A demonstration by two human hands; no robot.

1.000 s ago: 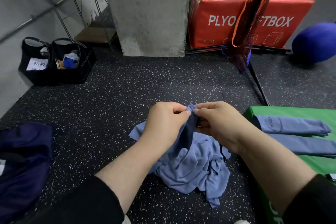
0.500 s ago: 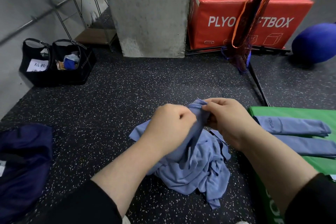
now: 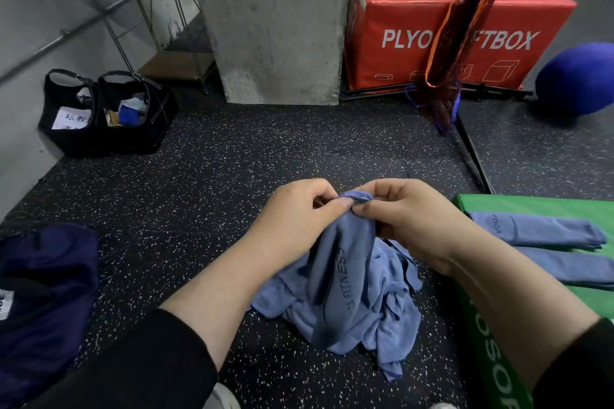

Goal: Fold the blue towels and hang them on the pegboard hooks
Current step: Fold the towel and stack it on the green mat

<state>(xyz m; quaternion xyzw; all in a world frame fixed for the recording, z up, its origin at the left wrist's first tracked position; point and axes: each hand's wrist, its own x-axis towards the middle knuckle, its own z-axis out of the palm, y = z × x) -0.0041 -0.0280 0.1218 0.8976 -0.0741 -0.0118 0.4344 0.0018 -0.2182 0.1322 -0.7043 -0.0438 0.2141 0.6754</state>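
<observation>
A crumpled blue towel (image 3: 345, 292) printed with "FITNESS" lies in a heap on the speckled black floor in front of me. My left hand (image 3: 295, 222) and my right hand (image 3: 408, 219) both pinch its top edge close together, lifting that edge above the heap. Two folded blue towels (image 3: 545, 231) lie side by side on a green box (image 3: 531, 206) at the right. No pegboard or hooks are in view.
A concrete pillar (image 3: 272, 20) stands ahead, a red plyo box (image 3: 458, 26) right of it with an orange-and-black net (image 3: 455, 36) hanging in front. Black baskets (image 3: 103, 109) sit at the left wall, dark navy cloth (image 3: 43, 292) at the near left, a blue ball (image 3: 578, 80) far right.
Both hands have worked along the towel's top edge and raised it a little; more of the cloth with the "FITNESS" print now hangs stretched below my fingers.
</observation>
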